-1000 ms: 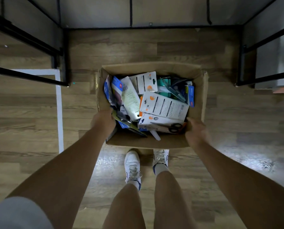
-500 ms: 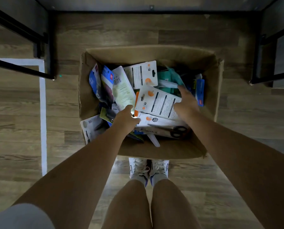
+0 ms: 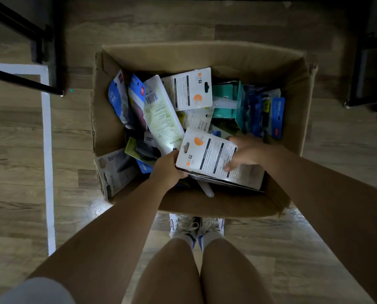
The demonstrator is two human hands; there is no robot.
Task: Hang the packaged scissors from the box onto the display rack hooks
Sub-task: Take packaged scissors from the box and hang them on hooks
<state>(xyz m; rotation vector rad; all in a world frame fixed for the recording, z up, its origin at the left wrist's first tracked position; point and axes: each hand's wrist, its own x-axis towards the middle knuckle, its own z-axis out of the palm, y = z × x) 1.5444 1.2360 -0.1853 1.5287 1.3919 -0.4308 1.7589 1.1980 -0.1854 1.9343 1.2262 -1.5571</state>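
An open cardboard box (image 3: 205, 53) stands on the wooden floor in front of my feet, filled with several packaged scissors. My left hand (image 3: 166, 170) grips the left edge of a white scissors package with an orange logo (image 3: 207, 156), lifted near the box's front. My right hand (image 3: 244, 151) rests on top of the same package, fingers spread over its card. Under it lie further packs. A second white orange-logo package (image 3: 189, 88) leans at the back, beside a pale green pack (image 3: 161, 113), blue packs (image 3: 117, 99) and teal packs (image 3: 225, 99).
Black metal rack legs (image 3: 51, 62) stand at the left, and another black frame (image 3: 363, 69) at the right. White tape (image 3: 48, 150) marks the floor on the left. A grey pack (image 3: 115, 172) leans over the box's front-left corner. My white shoes (image 3: 196, 226) touch the box.
Both hands moved from the box's sides into it. They closed on the white orange-logo package and lifted it toward the front. The camera has come closer to the box.
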